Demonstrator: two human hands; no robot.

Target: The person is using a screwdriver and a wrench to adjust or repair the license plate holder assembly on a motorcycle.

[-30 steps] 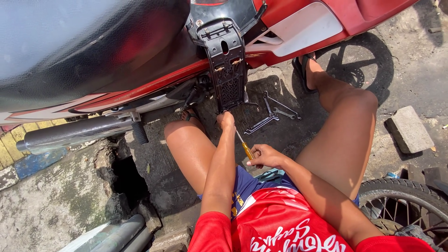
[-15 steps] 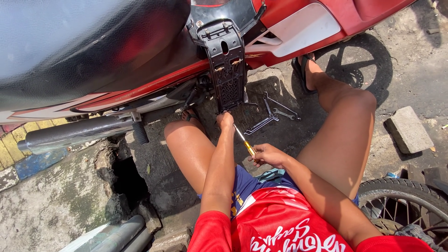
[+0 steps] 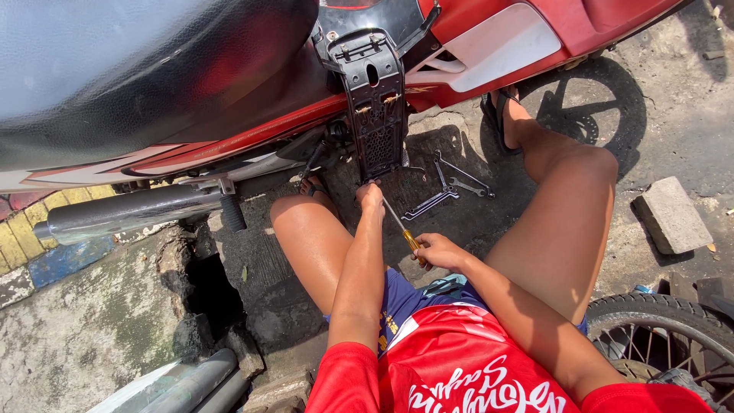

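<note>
1. Right hand (image 3: 437, 251) is closed around the yellow handle of a screwdriver (image 3: 404, 229); fingers clamped on the handle, shaft pointing up and away toward the motorbike.
2. Left hand (image 3: 371, 195) is stretched forward, at the lower edge of the black plastic panel (image 3: 375, 107) that hangs from the red motorbike (image 3: 489, 46); the fingers are curled near the screwdriver tip, but whether they pinch anything cannot be told.
3. Change over the last second: the screwdriver shaft has swung from nearly upright beside the left forearm to a shallower slant, with its tip now closer to the left hand at the panel's bottom edge; the right hand has barely shifted.
4. Judgement: the tip is being brought to a fastening point at the base of the panel, with the left hand steadying or guiding there; the tip itself is too small to see seated.
5. Surroundings: spanners (image 3: 447, 183) lie on the concrete ground just beyond the hands, untouched; the exhaust pipe (image 3: 130, 213) runs to the left; a loose paving block (image 3: 671, 216) sits well to the right; a spoked wheel (image 3: 665, 336) is at lower right beside the person's leg.
</note>
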